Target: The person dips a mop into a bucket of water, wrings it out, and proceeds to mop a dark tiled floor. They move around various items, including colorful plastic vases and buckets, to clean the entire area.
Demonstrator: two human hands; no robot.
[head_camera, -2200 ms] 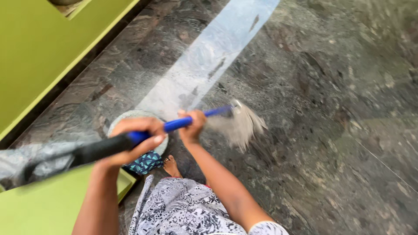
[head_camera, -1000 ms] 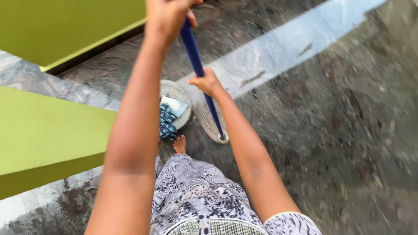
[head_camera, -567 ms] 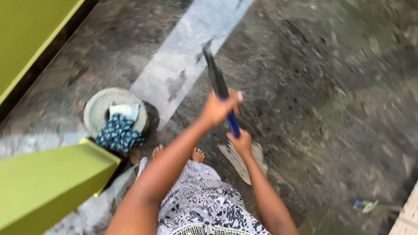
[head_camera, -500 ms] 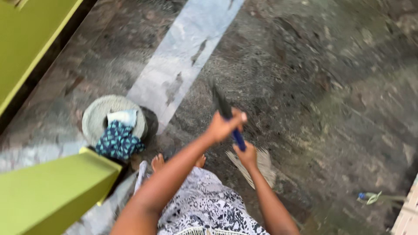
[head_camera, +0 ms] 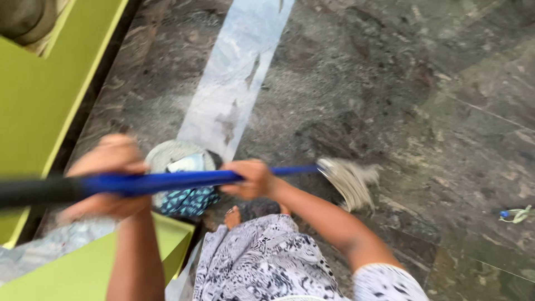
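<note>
I hold a broom with a blue handle [head_camera: 167, 181] level across the view. My left hand [head_camera: 108, 175] grips the handle near its black upper end at the left. My right hand [head_camera: 251, 178] grips it further down, near the middle. The pale bristle head [head_camera: 351, 181] sweeps the dark stone floor to the right of my right hand and is blurred. My patterned skirt [head_camera: 262, 262] and a bare foot [head_camera: 233, 216] show below the handle.
A round pale mat [head_camera: 167, 156] with a blue patterned cloth [head_camera: 189, 202] lies by my foot. Green walls [head_camera: 39, 106] stand at the left and lower left. A light stripe [head_camera: 234, 78] runs up the floor. A small bit of litter [head_camera: 515, 214] lies at far right.
The broom has swung from pointing away from me to lying level, with the bristles out to the right. My left hand has moved out to the left. The view has shifted.
</note>
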